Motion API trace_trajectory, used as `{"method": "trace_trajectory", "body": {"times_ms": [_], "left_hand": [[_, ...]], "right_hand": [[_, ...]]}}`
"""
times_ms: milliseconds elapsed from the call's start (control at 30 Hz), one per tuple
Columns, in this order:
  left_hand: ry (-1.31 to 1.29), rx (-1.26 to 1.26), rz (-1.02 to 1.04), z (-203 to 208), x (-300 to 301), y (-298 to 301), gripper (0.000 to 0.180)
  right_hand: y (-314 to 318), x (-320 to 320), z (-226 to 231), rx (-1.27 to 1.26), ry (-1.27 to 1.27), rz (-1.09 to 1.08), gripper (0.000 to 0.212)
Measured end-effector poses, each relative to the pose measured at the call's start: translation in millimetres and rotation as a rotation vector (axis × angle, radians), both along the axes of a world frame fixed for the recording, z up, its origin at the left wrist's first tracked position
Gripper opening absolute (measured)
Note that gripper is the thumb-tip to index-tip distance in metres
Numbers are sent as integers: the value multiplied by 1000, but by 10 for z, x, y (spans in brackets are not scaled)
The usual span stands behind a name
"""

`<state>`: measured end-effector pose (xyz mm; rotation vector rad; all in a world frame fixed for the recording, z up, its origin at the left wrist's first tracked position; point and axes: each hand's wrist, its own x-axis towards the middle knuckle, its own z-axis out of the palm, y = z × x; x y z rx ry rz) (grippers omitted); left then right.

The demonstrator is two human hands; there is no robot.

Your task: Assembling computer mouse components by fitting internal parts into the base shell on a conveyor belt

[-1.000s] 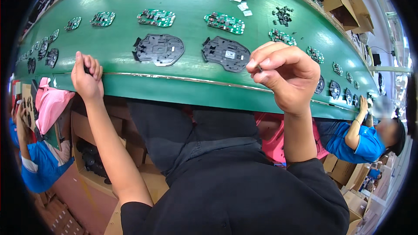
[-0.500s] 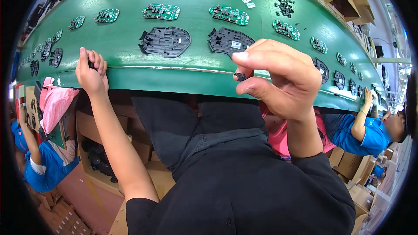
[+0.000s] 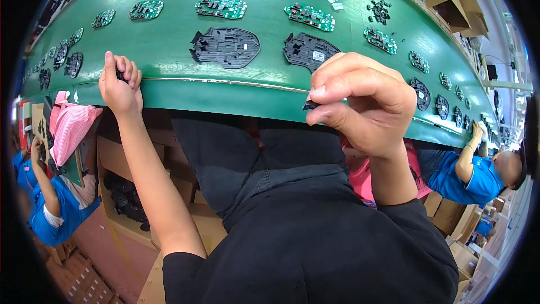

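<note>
Pinching a small black piece (image 3: pixel 310 105) between thumb and fingertips, the right hand (image 3: pixel 368 101) holds it up by the near side of the green bench (image 3: pixel 163 50); so tiny a part likely wants a light, steady grip. The left hand (image 3: pixel 122 87) curls around a dark item (image 3: pixel 120 74) (too covered to identify). Beyond lie green circuit boards (image 3: pixel 221 7) and black shells (image 3: pixel 228 49), one shell partly hidden behind the right hand.

Black small part (image 3: pixel 309 105), green table (image 3: pixel 160 50), pink cloth (image 3: pixel 73 126), perhaps checked.
</note>
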<state>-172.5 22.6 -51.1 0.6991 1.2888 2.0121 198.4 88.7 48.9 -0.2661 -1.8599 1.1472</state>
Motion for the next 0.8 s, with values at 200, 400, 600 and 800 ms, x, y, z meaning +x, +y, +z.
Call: {"method": "trace_trajectory", "body": {"times_ms": [200,400,600,800], "left_hand": [[-10,9,-11,-9,-17,-7,39],[-19,10,-11,49,10,-1,39],[-18,12,34,-29,124,40,36],[-133,20,54,123,64,-16,39]], "right_hand": [[-64,-74,20,104,-19,-61,34],[-26,-160,3,250,-98,-102,39],[-10,-209,-51,313,-285,-171,29],[-44,-560,-120,179,-340,-67,25]]}}
